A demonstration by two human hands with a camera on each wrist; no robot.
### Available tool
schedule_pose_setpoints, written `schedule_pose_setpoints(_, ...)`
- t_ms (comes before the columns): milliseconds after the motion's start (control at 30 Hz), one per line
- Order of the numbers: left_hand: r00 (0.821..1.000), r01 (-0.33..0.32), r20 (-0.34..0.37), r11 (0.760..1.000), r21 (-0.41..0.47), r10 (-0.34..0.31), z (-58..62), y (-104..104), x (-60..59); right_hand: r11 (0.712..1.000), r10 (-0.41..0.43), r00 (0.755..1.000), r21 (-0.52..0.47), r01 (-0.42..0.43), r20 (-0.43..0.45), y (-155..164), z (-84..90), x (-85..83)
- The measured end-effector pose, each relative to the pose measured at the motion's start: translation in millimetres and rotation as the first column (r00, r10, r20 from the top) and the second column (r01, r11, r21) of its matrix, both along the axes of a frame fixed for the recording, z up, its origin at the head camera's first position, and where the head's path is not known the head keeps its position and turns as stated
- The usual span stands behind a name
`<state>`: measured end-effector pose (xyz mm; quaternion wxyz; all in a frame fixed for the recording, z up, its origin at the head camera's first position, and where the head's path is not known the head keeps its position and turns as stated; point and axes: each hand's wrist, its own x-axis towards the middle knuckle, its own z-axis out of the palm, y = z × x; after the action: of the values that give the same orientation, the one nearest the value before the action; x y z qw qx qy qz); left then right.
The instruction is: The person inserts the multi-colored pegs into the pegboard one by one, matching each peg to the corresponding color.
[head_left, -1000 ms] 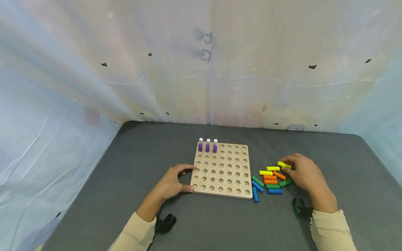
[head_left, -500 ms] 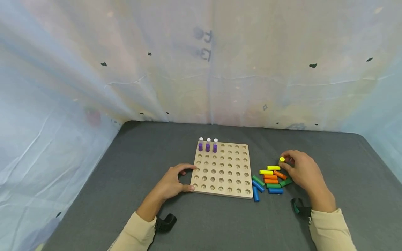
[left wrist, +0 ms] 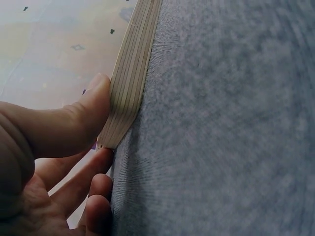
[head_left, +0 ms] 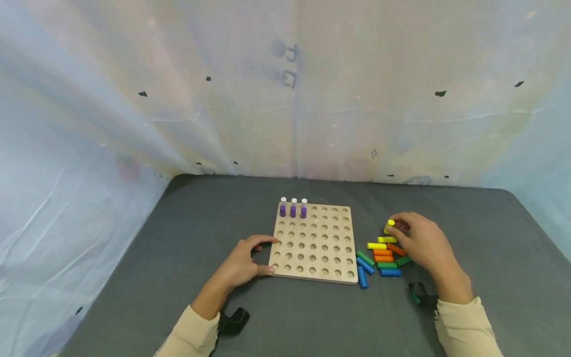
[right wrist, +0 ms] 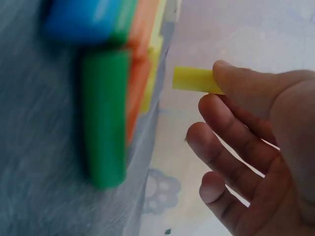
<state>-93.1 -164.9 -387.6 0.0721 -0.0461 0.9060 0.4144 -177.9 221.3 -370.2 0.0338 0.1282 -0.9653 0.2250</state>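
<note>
A wooden pegboard (head_left: 312, 245) with rows of holes lies on the grey table; three purple pegs (head_left: 292, 208) stand in its far-left corner. My left hand (head_left: 244, 260) rests against the board's left edge (left wrist: 129, 88), thumb and fingers touching the wood. My right hand (head_left: 419, 240) pinches a yellow peg (head_left: 389, 225) lifted above a pile of loose pegs (head_left: 382, 258) right of the board. In the right wrist view the yellow peg (right wrist: 193, 80) sticks out from the fingertips, above green, orange and blue pegs (right wrist: 106, 115).
The grey felt table (head_left: 178, 258) is walled by pale translucent sheeting (head_left: 285, 99) on three sides. Loose yellow, orange, green and blue pegs lie between the board and my right hand. Black wrist straps (head_left: 234, 320) show near both sleeves.
My right hand picked a yellow peg off the pile, lifted it and carried it slightly left toward the board. The left hand stayed on the board's edge.
</note>
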Motion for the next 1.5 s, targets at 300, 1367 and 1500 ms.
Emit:
schedule_pose_setpoints(300, 0.999, 0.027, -0.024, 1.0, -0.014, -0.027, 0.9, -6, -0.8, 0.997, 0.076, 0.997, -0.016, -0.077, -0.027, -19, 15.0, 7.9)
schedule_pose_setpoints(1367, 1.0, 0.006, -0.015, 1.0, 0.011, -0.005, 3.5, -5, -4.2, 0.964, 0.257, 0.965, -0.059, -0.26, -0.059, -127, 26.4, 12.3)
schedule_pose_setpoints(1500, 1.0, 0.021, -0.007, 1.0, 0.017, -0.021, 3.1, -5, -4.7, 0.964, 0.26, 0.965, -0.058, -0.261, -0.034, -134, 20.0, 10.8)
